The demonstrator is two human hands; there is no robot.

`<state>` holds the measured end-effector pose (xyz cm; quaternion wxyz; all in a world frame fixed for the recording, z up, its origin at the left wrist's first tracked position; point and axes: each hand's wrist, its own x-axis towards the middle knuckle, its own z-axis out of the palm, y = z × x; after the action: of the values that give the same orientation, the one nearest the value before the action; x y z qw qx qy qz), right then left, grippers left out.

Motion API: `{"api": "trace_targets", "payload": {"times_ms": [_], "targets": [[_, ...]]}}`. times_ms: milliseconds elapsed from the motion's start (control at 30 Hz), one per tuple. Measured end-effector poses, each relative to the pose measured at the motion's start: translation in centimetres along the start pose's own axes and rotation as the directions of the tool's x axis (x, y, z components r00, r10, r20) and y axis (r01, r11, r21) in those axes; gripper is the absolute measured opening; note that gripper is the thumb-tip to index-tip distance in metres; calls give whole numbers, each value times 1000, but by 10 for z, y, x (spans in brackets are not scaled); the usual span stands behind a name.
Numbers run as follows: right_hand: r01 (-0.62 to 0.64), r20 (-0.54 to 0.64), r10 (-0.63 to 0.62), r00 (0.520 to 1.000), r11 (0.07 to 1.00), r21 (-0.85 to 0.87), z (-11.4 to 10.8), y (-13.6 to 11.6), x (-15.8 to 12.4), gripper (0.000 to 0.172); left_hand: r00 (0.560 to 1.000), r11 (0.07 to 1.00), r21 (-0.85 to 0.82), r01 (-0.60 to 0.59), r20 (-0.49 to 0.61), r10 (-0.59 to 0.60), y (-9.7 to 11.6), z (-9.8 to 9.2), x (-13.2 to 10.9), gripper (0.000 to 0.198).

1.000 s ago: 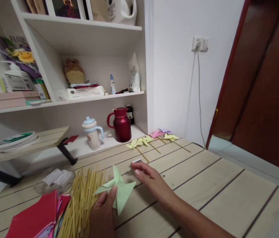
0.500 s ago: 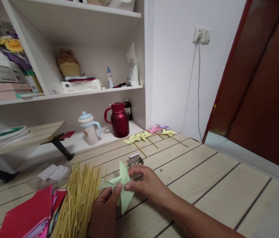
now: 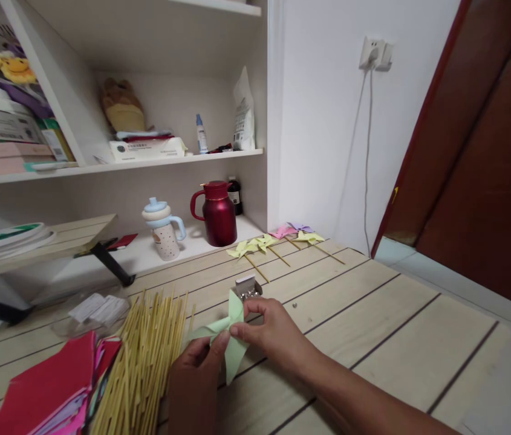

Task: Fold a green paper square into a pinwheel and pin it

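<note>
A light green paper pinwheel (image 3: 236, 356) is held between both hands just above the wooden table. My left hand (image 3: 201, 362) pinches it near the middle from the left, thumb on top. With thumb and fingers, my right hand (image 3: 266, 326) grips its centre and right side. Behind the pinwheel stands a small opened box (image 3: 248, 287) of shiny metal pieces. To the left of my left hand lies a heap of thin wooden sticks (image 3: 146, 356).
Red and coloured paper sheets (image 3: 51, 380) and a clear plastic tray (image 3: 92, 311) lie left. Finished pinwheels on sticks (image 3: 255, 244) lie at the back. A dark red jug (image 3: 219, 217) and a lidded cup (image 3: 164, 232) stand on the shelf.
The green pinwheel has turned and shifted slightly right and up in my hands, and now sits partly before the small box. The camera view has tilted down slightly.
</note>
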<state>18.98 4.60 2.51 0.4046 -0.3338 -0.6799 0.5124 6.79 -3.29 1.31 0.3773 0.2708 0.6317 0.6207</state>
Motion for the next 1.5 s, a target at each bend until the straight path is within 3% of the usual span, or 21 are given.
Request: {"api": "trace_targets", "payload": {"times_ms": [100, 233, 333, 400, 467, 567, 667, 767, 867, 1000, 1133, 1300, 1500], "targets": [[72, -63, -79, 995, 991, -117, 2, -4, -2, 10, 1000, 999, 34, 10, -14, -10, -2, 0, 0, 35], [149, -126, -190, 974, 949, -278, 8, -6, -3, 18, 992, 987, 149, -55, -105, 71, -2, 1, -1, 37], [161, -157, -214, 964, 943, -292, 11, -6, -3, 17, 994, 995, 67, -79, -68, 84, -4, 4, 0, 28], [146, -177, -191, 965, 960, -240, 13, -4, -3, 15, 997, 993, -83, -78, -18, 76, -5, 7, 1, 29], [88, -171, -105, 980, 990, -108, 13, -3, -3, 11, 997, 978, -192, -78, 12, 82, -6, 9, 3, 47], [-32, -82, 44, 996, 988, 151, 11, 0, -2, 4, 993, 971, -232, -61, 81, 82, -5, 11, 5, 70], [-91, -27, 104, 994, 950, 298, 7, 1, 1, 6, 987, 976, -218, 15, 161, 20, -1, 9, 4, 70], [-114, -26, 130, 991, 937, 330, 1, 0, 4, 8, 972, 986, -144, 86, 229, -52, 8, 5, 1, 54], [-128, -23, 144, 989, 933, 336, -3, -1, 4, 11, 991, 995, -91, 40, 132, -28, 17, 1, 1, 45], [-157, -1, 167, 986, 927, 341, -2, -2, 4, 12, 995, 996, -84, 41, 96, -33, 19, -7, 6, 47], [-185, 40, 183, 982, 918, 351, 2, -2, 2, 10, 997, 999, 32, 16, 76, -18, 14, -13, 9, 44], [-222, 99, 200, 975, 903, 369, 6, -4, 0, 7, 976, 995, -5, 101, 195, -98, 13, -10, 6, 41], [-219, 115, 189, 975, 893, 394, 7, -3, 0, 6, 982, 995, -13, 94, 164, -90, 11, -8, 3, 39]]}}
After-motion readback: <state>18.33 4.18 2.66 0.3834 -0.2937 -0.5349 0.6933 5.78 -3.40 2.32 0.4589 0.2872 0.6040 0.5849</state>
